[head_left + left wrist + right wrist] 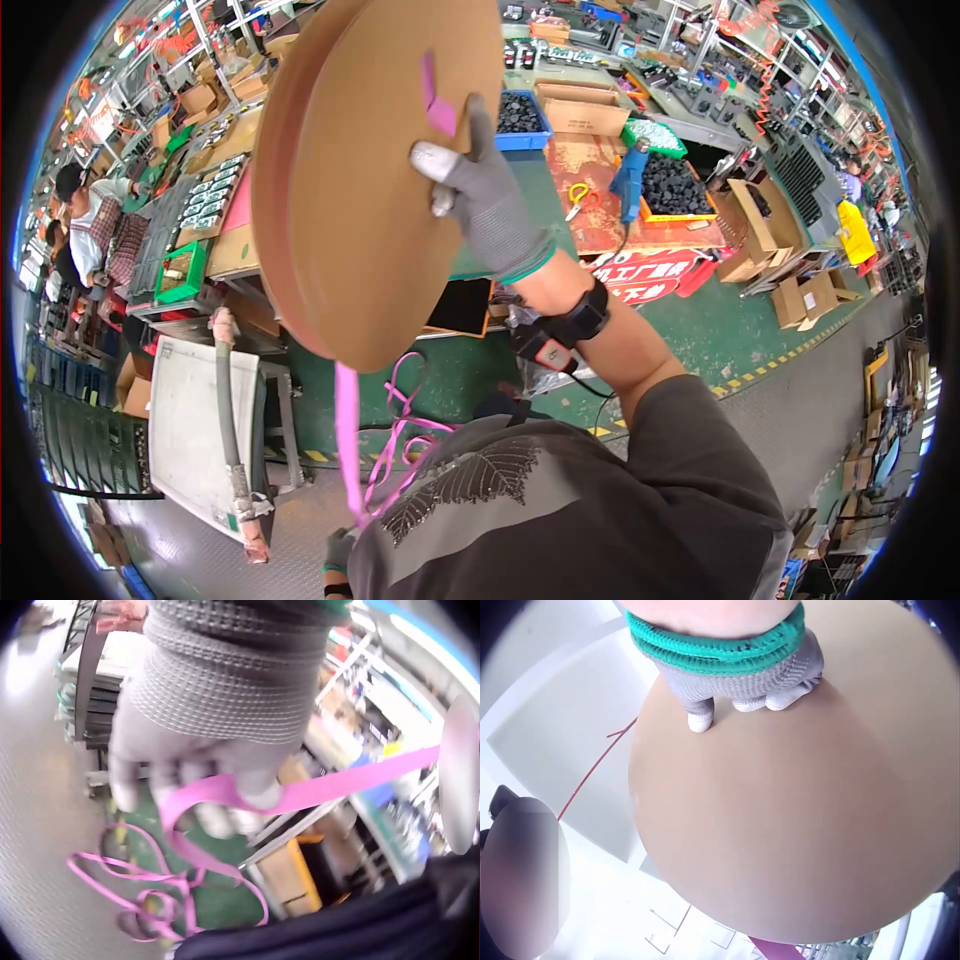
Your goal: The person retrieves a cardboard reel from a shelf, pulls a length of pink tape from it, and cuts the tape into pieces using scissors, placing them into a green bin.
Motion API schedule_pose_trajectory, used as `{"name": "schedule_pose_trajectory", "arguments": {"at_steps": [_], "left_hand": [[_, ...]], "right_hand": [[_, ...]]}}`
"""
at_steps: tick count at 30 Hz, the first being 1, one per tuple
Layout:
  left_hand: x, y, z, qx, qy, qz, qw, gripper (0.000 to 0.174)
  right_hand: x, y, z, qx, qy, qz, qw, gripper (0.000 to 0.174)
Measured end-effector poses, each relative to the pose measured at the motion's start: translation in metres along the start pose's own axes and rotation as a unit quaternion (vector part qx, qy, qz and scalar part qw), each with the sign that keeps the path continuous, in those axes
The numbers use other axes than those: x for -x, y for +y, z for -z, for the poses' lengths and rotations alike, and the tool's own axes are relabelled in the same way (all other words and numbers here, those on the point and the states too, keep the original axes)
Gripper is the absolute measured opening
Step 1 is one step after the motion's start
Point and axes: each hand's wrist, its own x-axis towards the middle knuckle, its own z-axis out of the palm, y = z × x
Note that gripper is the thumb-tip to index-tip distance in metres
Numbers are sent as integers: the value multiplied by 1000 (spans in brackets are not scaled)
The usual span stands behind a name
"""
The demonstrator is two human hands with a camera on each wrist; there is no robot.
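Note:
A large tan cardboard reel (370,190) stands on edge in the air in front of me, pink ribbon (346,430) running down from its lower rim. My gloved right hand (490,195) holds the reel at the middle of its near face, fingers spread around the centre. In the right wrist view its white fingertips (700,722) meet the cardboard, and the hub is hidden. Low by my left side, my gloved left hand (210,750) grips the ribbon between thumb and fingers. Past this hand, the ribbon hangs in loose loops (150,892).
A red-topped workbench (585,165) ahead carries yellow scissors (577,197), a blue power tool (630,180) and bins of black parts (670,187). At left stands a pale panel (190,430) with a wrapped bar (228,400). Two people (95,220) work farther left.

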Motion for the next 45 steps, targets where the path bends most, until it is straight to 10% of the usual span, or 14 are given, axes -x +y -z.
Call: {"name": "schedule_pose_trajectory", "arguments": {"at_steps": [2, 4, 5, 9, 10, 12, 21, 27, 30, 31, 33, 37, 40, 45], "left_hand": [[-11, 59, 9, -57, 123, -41, 990, 37], [29, 347, 56, 297, 47, -224, 927, 49], [21, 406, 68, 209, 69, -224, 949, 71], [13, 517, 81, 382, -92, -371, 841, 92], [12, 527, 87, 418, -208, -385, 796, 67], [46, 553, 104, 313, -95, -355, 876, 59], [86, 421, 133, 360, 27, -407, 839, 38], [78, 49, 30, 72, 143, 102, 982, 37], [82, 155, 63, -73, 247, 111, 960, 58], [66, 232, 81, 144, 304, 3, 942, 57], [47, 365, 119, 347, 183, -274, 878, 66], [41, 529, 140, 381, 1, -432, 817, 67], [69, 545, 146, 393, -87, -328, 855, 54], [74, 403, 126, 299, 165, -275, 899, 30]], "right_hand": [[-2, -2, 1, 106, -16, 84, 991, 101], [-2, -8, -9, 114, -9, 113, 987, 97], [-6, 2, -13, 89, -22, 148, 985, 96], [-8, 0, -24, 176, -62, 134, 973, 92], [-9, -4, -27, 197, -78, 146, 966, 90], [-1, -16, -42, 145, -87, 141, 975, 92], [-29, 4, -37, -32, -52, 51, 997, 65], [-33, -6, -40, -62, -115, 59, 990, 63], [-34, -12, -52, -35, -75, 52, 995, 62], [-36, -12, -55, -47, -81, 57, 994, 62], [-38, -11, -65, -57, -91, 55, 993, 63], [-35, -6, -84, -108, -124, 16, 986, 65], [-39, -6, -86, -83, -140, 37, 986, 66], [-48, -16, -79, -107, -82, 73, 988, 72]]}}
